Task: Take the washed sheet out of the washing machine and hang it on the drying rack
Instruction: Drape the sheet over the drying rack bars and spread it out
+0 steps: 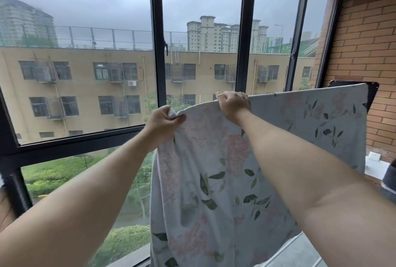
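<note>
1. Head view: both bare arms reach up and forward, and between them they hold a floral sheet [214, 181] up in front of a large window.
2. The left hand [164, 119] has its fingers and thumb curled tight, pinching a bunched bit of the sheet's upper edge at the cloth's left end.
3. The right hand [232, 103] is a little higher and to the right. Its fingers are folded over the top edge of the sheet in a firm grip, with the back of the hand facing the camera.
4. The sheet is pale with pink blossoms and green leaves. Its top edge sags slightly between the two hands, then runs taut from the right hand to a dark frame [372, 93] near the brick wall [368, 41].
5. The cloth covers most of that dark frame, leaving only its rounded corner showing. I cannot tell whether the sheet rests on a bar there.
6. Below the hands the sheet hangs in loose folds to the bottom of the picture, partly behind the right forearm.
7. A black window frame [157, 63] stands behind the sheet. Through the glass show a tan building [85, 86], tower blocks [214, 35] and a green hedge [60, 170].
8. To the right of the sheet, a small white box [374, 156] sits on a white ledge [374, 169] below the brick wall.
</note>
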